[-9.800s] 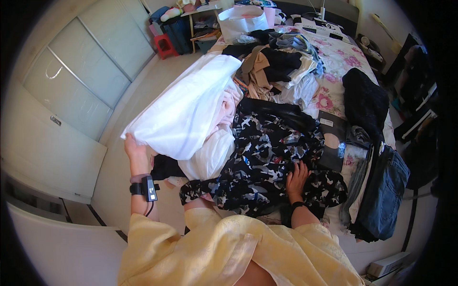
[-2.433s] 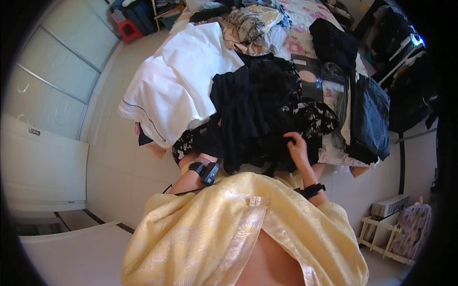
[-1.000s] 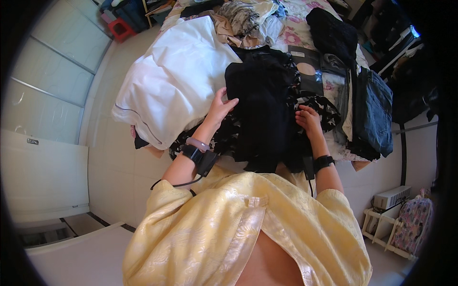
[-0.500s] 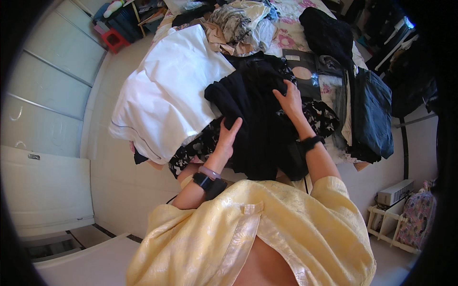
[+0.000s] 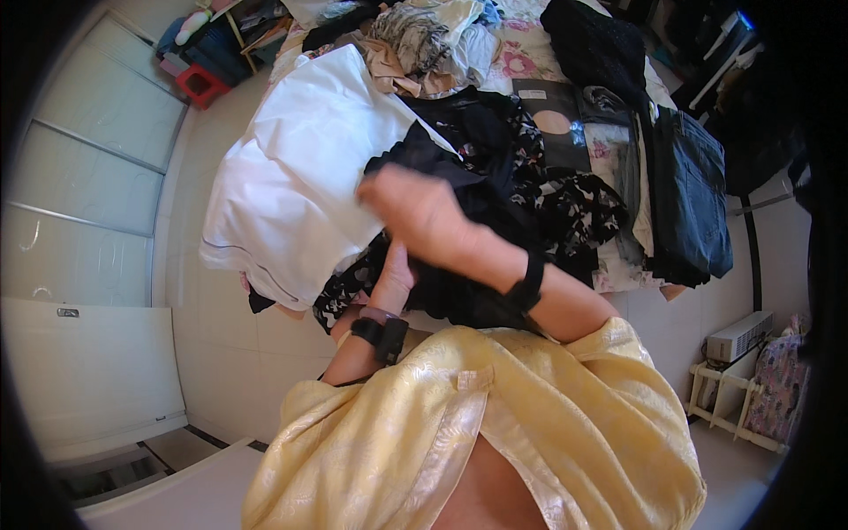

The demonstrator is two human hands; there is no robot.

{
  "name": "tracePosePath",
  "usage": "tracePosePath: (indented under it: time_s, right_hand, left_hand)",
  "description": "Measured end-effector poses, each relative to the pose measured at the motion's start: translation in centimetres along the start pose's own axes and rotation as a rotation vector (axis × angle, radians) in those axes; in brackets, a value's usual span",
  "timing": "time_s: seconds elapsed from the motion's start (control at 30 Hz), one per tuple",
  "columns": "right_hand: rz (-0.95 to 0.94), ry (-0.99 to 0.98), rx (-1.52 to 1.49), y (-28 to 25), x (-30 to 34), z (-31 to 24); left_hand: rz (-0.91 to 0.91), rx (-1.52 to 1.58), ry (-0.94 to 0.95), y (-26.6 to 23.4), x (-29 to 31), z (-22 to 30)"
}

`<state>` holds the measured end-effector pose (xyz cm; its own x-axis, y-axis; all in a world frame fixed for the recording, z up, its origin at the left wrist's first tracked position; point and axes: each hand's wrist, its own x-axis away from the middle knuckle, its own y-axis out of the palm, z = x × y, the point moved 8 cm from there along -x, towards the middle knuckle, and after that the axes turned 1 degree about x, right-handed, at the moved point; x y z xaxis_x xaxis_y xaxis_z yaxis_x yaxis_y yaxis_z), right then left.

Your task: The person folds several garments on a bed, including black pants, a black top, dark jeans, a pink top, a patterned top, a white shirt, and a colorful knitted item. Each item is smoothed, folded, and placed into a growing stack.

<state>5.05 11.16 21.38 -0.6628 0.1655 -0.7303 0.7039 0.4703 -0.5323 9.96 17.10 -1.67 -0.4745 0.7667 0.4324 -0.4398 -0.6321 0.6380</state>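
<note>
A black garment (image 5: 459,296) lies bunched at the near edge of the bed, in front of my body. My right hand (image 5: 420,212) reaches across to the left over its upper part, smeared by motion, so its grip is unclear. Below it, my left hand (image 5: 395,276) is at the garment's left side, its fingers hidden behind the right hand and cloth. Under the black garment spreads a black cloth with a white pattern (image 5: 579,212). Close by on the left, a white garment (image 5: 291,168) lies spread out, touching the black cloth.
Dark blue jeans (image 5: 689,194) hang over the bed's right edge, beside a flat dark package (image 5: 552,128). Mixed clothes (image 5: 420,44) are heaped at the far side. On the floor stand a red stool (image 5: 203,86) at far left and a white heater (image 5: 729,389) at right.
My right hand has swung from the garment's right side over to its left, crossing above my left hand. The black garment's right part has been drawn leftward, baring more patterned cloth.
</note>
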Motion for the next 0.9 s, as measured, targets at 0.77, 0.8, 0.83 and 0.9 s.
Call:
tracePosePath:
  time_s: [0.77, 0.8, 0.83, 0.9]
  right_hand:
    - [-0.297, 0.877, 0.178, -12.0, 20.8, 5.1]
    - [-0.143, 0.867, -0.001, -12.4, 20.2, 5.9]
    - [-0.049, 0.889, -0.059, -12.2, 19.7, 7.1]
    - [0.112, 0.932, -0.251, -10.4, 18.4, 9.6]
  left_hand:
    - [-0.196, -0.977, 0.487, 6.2, 1.9, 6.0]
    - [-0.249, -0.799, 0.319, 6.9, 1.4, 5.6]
    - [-0.264, -0.537, 0.095, 7.5, 0.6, 4.8]
    - [-0.367, -0.438, 0.028, 9.5, 0.0, 4.8]
